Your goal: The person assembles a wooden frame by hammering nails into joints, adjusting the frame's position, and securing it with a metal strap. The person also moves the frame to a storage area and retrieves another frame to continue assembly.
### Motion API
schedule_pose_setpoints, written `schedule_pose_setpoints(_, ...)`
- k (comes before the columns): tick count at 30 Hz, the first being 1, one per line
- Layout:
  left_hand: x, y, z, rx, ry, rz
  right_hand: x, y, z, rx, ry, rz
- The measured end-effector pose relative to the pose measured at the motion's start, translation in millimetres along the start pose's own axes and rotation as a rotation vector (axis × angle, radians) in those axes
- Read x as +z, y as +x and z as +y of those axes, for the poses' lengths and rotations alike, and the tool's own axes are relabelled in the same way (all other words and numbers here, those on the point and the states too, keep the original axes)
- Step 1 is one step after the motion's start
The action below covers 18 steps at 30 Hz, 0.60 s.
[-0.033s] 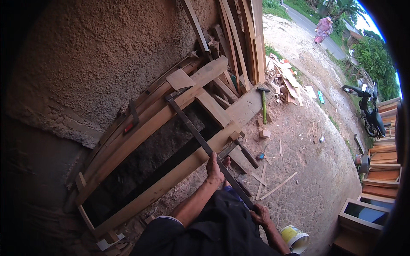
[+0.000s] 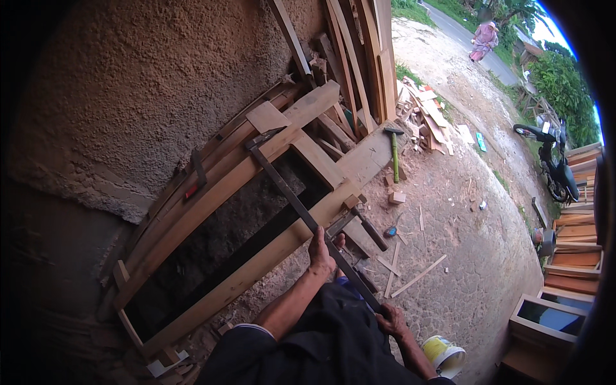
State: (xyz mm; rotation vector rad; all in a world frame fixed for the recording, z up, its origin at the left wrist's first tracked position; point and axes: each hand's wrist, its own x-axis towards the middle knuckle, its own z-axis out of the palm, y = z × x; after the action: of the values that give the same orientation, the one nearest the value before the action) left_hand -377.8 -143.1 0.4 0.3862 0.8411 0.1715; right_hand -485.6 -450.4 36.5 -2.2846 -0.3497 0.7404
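Note:
A long dark metal bar clamp [image 2: 283, 183] lies across a wooden frame [image 2: 221, 305], its fixed jaw at the far rail. The sliding jaw with its screw handle [image 2: 374, 235] sits by the near rail, with a small wood block [image 2: 351, 202] beside it. My left hand [image 2: 321, 252] is closed around the clamp's bar just outside the near rail. Nearer to me, my right hand [image 2: 391, 319] grips the bar's lower end. A loose short board [image 2: 267, 118] rests on the far rail near the clamp's fixed jaw.
A green-handled hammer [image 2: 395, 157] lies on a board at the frame's right end. A blue tape measure [image 2: 390, 231], wood strips [image 2: 418, 276] and a yellow-white bucket [image 2: 444, 357] are on the ground. Planks [image 2: 383, 77] lean on the wall. Far off are a motorcycle [image 2: 553, 163] and a person [image 2: 484, 42].
The view has shifted very slightly. My hands, the clamp and the frame keep the same places relative to each other.

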Motion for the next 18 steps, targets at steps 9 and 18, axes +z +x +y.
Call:
schedule_pose_setpoints(9, -9, 15, -17, -0.021, 0.031, 0.007, 3, 23, 20, 0.028, 0.061, -0.081)
schedule_pose_setpoints(18, -10, 21, -21, -0.176, 0.109, 0.103, 10, 34, 36, 0.073, 0.145, -0.137)
